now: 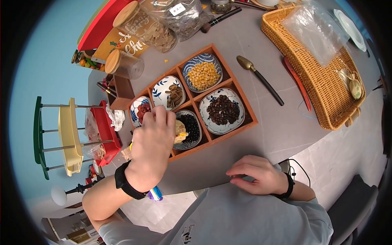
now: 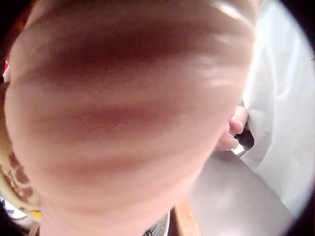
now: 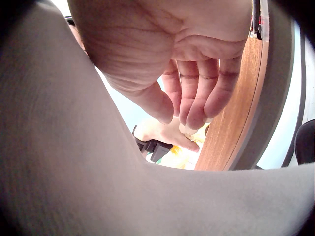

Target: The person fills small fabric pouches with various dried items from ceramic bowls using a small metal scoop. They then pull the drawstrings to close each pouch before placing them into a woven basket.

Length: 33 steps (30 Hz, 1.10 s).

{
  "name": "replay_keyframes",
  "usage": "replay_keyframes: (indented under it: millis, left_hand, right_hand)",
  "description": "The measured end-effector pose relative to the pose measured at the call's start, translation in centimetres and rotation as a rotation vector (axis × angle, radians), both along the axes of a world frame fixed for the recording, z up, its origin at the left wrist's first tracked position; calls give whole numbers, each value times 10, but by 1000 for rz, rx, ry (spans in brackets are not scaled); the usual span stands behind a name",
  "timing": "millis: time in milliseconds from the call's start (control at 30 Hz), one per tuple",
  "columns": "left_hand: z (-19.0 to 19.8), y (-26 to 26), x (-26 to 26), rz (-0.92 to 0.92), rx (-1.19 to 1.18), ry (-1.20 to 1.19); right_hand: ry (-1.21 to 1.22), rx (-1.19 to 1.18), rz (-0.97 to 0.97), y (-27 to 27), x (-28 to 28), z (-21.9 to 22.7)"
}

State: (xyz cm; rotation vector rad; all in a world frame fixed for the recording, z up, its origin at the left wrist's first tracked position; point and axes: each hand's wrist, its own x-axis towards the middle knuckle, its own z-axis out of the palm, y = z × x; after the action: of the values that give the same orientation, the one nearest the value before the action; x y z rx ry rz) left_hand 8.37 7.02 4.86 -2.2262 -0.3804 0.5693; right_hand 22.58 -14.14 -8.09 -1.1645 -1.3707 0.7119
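Observation:
My left hand (image 1: 153, 141) is over the near left side of a divided wooden tray (image 1: 212, 143), palm down. Its curled fingers hold a small beige cloth-like pouch with brown print (image 2: 19, 182) and a yellow cord, mostly hidden by the hand. The pouch overlaps a dish of black beans (image 1: 190, 124). Beyond the knuckles is a dish of red pieces (image 1: 143, 109). Other compartments bear dishes of brown pod-like pieces (image 1: 174, 96), yellow corn kernels (image 1: 203, 76) and dark brown seeds (image 1: 223, 110). My right hand (image 1: 259, 173) rests at the table's near edge, fingers loosely bent around nothing.
Right of the tray lie a small scoop (image 1: 261, 81) and a red-handled tool (image 1: 297, 83), beside a wicker basket (image 1: 326, 110) with a plastic bag. Jars (image 1: 124, 65) and a bag of dried material (image 1: 181, 20) stand behind. A tiered rack (image 1: 73, 136) stands left.

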Motion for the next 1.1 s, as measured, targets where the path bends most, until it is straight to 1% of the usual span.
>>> replay_keyframes:
  millis: [100,200,300,400,500,700,800,933,1033,1100]
  left_hand:
    - [3,0,2,-1,-53,2]
    - [4,3,-2,44,-103,2]
    - [11,3,-1,57,-140,-62]
    - [12,8,-6,104,-254,-117]
    - [15,16,-14,180,-469,-228]
    - [17,26,-30,393,-928,-581]
    - [8,36,-47,337,-1159,-709]
    - [-5,47,-66,195,-1468,-807]
    - [-6,42,-66,147,-1603,-920]
    - [-8,44,-71,115,-1637,-929]
  right_hand:
    - [0,-1,7,0,0,0]
    - [-2,2,9,0,0,0]
    - [-7,1,12,0,0,0]
    - [-7,6,12,0,0,0]
    - [-8,5,13,0,-1,0]
    - [-16,-9,16,1,-2,3]
    - [-21,-9,21,3,-2,4]
    - [-20,-20,45,5,-3,5]
    - [-14,-22,54,6,-4,6]
    - [-13,-26,58,7,-4,7]
